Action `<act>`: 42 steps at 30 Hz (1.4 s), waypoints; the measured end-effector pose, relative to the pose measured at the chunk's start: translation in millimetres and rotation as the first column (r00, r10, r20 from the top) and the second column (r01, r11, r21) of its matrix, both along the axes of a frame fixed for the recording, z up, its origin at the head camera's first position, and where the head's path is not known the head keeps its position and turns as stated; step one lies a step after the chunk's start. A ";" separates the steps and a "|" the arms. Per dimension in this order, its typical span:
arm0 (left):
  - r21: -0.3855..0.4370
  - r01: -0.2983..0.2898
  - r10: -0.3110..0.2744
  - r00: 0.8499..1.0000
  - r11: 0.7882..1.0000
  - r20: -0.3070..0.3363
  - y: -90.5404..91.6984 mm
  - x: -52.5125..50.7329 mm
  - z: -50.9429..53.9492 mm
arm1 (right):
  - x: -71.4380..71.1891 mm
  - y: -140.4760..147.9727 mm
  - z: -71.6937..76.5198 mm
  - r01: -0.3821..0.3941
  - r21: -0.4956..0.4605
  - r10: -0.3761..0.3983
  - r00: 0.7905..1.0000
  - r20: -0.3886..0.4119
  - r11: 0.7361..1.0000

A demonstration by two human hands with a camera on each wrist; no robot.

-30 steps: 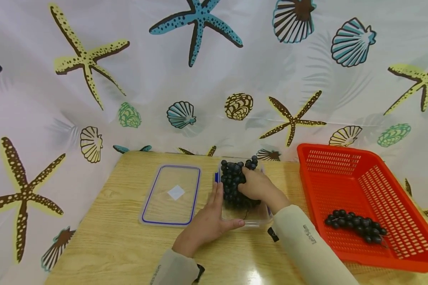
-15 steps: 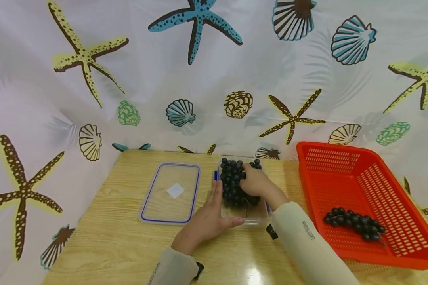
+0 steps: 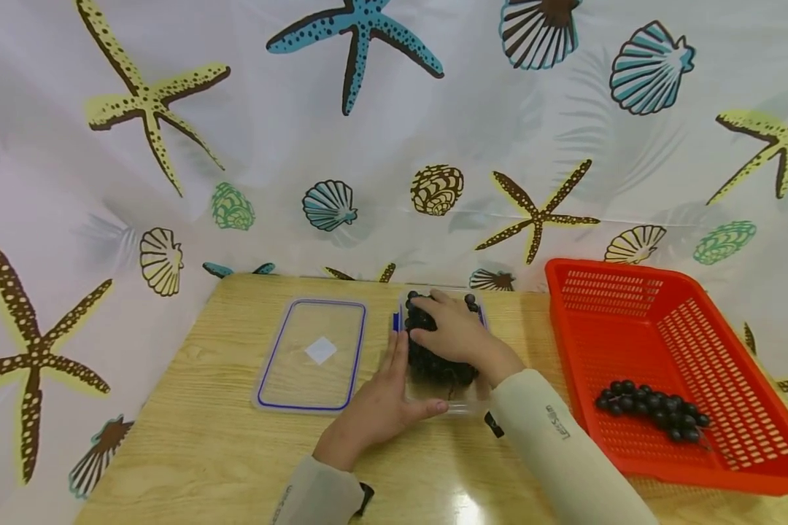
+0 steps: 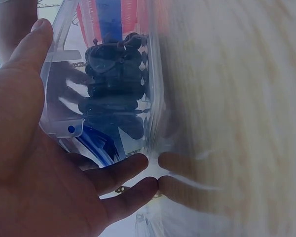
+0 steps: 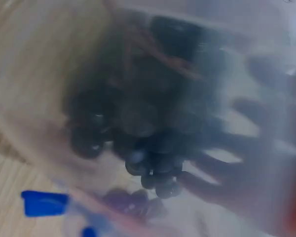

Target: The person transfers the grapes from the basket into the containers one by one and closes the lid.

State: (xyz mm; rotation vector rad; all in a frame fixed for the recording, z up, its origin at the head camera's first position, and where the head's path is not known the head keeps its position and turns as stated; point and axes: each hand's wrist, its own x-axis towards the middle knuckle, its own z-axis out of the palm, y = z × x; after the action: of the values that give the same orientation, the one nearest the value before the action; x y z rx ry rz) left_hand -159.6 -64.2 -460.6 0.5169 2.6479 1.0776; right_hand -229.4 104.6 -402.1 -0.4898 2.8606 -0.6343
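Note:
Dark grapes [image 3: 436, 364] fill much of a clear plastic container [image 3: 462, 408] with blue latches at mid-table. My left hand [image 3: 377, 408] rests along the container's left and front sides, thumb stretched out and fingers extended. In the left wrist view, grapes [image 4: 113, 84] show through the container wall, beside that spread hand [image 4: 44, 163]. My right hand [image 3: 456, 332] lies over the grapes with fingers spread, touching them and hiding part of the bunch. The right wrist view shows grapes [image 5: 153, 98] blurred through the plastic, near a blue latch [image 5: 44, 203].
A clear lid [image 3: 308, 328] with a blue seal lies flat on the left. On the right stands a red basket [image 3: 617, 313] holding another bunch of grapes [image 3: 657, 412]. Behind the wooden table [image 3: 197, 408] hangs a patterned curtain [image 3: 381, 146].
My right hand has shifted left over the grapes, and its fingers have spread out on top of the bunch. The left hand stays against the container.

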 end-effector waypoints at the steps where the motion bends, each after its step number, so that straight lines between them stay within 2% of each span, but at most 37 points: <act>1: -0.001 0.002 -0.002 1.000 1.000 -0.003 0.6 -0.3 0.3 | -0.4 0.7 -2.3 -0.024 0.032 0.023 0.999 0.030 0.999; 5: -0.002 0.010 -0.010 1.000 1.000 0.001 2.4 -1.5 1.4 | -1.8 6.2 -9.0 -0.057 0.156 0.043 0.995 0.093 0.986; 11: -0.010 0.006 -0.006 1.000 1.000 0.016 2.7 -3.3 2.6 | -4.4 7.1 -16.8 -0.078 0.218 0.060 0.994 0.090 0.973; 16: -0.005 0.010 -0.010 1.000 1.000 0.016 3.2 -5.2 4.5 | -5.5 6.9 -19.3 -0.071 0.194 0.053 0.994 0.096 0.978; 23: -0.010 0.015 -0.015 1.000 1.000 0.012 4.0 -6.6 6.5 | -1.6 16.9 -10.4 -0.069 0.077 0.058 0.988 0.142 0.995; 28: -0.013 0.018 -0.018 1.000 1.000 0.018 5.3 -6.7 5.9 | 6.5 25.0 9.4 -0.041 -0.010 0.041 0.993 0.108 0.999; 32: -0.010 0.007 -0.006 1.000 1.000 0.025 6.0 -6.8 5.0 | 15.4 36.1 38.7 -0.026 -0.015 0.027 0.998 0.065 1.000; 37: -0.010 -0.014 0.014 0.999 1.000 0.034 4.7 -4.3 3.6 | 28.3 61.9 72.0 -0.012 -0.037 0.014 0.999 0.038 0.999; 42: -0.012 -0.033 0.033 0.999 0.999 0.031 3.2 -1.3 2.7 | 39.4 96.0 89.5 -0.022 -0.045 0.021 1.000 -0.016 0.999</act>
State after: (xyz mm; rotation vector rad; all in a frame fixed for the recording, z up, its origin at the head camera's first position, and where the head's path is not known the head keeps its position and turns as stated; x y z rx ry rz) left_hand -160.9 -60.9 -457.9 0.4516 2.6426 1.0706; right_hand -190.1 200.6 -312.5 -0.5336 2.8569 -0.6953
